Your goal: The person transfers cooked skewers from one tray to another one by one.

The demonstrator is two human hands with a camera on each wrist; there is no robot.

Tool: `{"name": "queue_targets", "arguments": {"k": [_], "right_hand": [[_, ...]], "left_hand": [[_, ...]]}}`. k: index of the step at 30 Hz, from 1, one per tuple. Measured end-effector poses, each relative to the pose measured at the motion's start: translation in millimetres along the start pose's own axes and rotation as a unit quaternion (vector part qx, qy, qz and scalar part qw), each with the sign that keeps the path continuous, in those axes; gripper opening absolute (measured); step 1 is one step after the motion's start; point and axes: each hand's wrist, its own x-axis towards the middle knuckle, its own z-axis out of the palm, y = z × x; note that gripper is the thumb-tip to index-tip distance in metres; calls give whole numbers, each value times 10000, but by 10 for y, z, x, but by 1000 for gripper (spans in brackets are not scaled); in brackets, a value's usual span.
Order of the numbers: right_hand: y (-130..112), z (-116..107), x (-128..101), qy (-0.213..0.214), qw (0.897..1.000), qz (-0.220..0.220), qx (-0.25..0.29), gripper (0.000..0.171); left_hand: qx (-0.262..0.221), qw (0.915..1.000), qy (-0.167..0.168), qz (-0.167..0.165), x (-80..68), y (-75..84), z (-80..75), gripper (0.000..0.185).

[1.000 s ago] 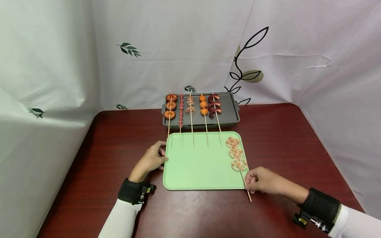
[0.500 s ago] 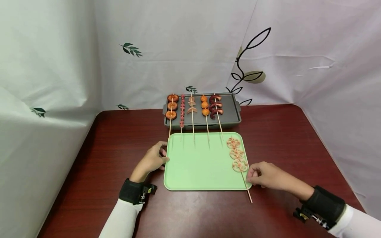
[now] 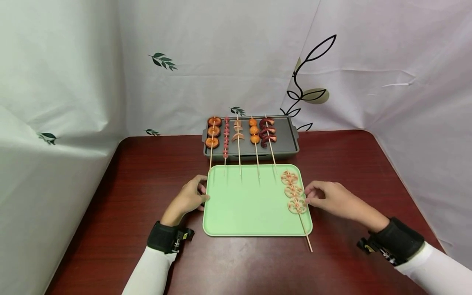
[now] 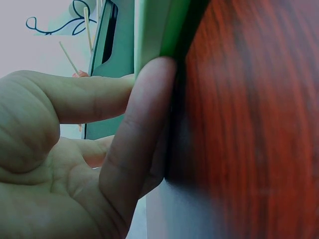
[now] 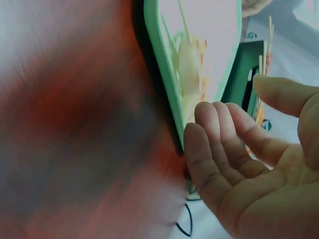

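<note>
A light green tray (image 3: 250, 205) lies on the table in front of a grey grill pan (image 3: 287, 137). My left hand (image 3: 189, 194) holds the tray's left edge, its fingertips against the side wall in the left wrist view. Along the tray's right side lies a skewer of lotus root slices (image 3: 296, 205), its stick end reaching past the front rim. Beside the right rim is my right hand (image 3: 333, 198). In the right wrist view its fingers (image 5: 198, 142) are loosely bent by the rim, with the thumb held apart and nothing between.
On the pan rest several skewers: mushroom slices (image 3: 212, 142), small red pieces (image 3: 225, 143), pale crescents (image 3: 237, 137), orange balls (image 3: 254, 139) and dark red tentacles (image 3: 268, 140). Their sticks reach over the tray's back rim. A pale curtain (image 3: 221, 61) stands behind the dark red table (image 3: 158, 159).
My right hand has let go of the lotus root skewer's stick and moved up along the tray's right edge. The skewer lies still, and my left hand has stayed in place.
</note>
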Motion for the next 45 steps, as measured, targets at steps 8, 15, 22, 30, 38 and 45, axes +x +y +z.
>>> {"name": "queue_targets", "arguments": {"k": [8,15,22,30,38,45], "right_hand": [[52,16,212,520,9984,-211,-69,29],[66,-4,361,437,9984,-162,317,37],[88,32,478,240,9949,-53,976,46],[99,123,687,162,9839,16,1778,50],[42,192,834,-63,9605,415,2751,50],[-45,237,939,-280,9167,913,3879,50]], "left_hand": [[-33,10000,-22,-12,-8,-17,2,61],[-1,10000,16,11,-18,-31,0,62],[-41,10000,-15,10,-17,-44,0,61],[-154,9999,-39,7,1,-53,-3,61],[-108,9999,-44,52,9,-57,10,61],[-131,9999,-40,-21,19,-34,6,61]]}}
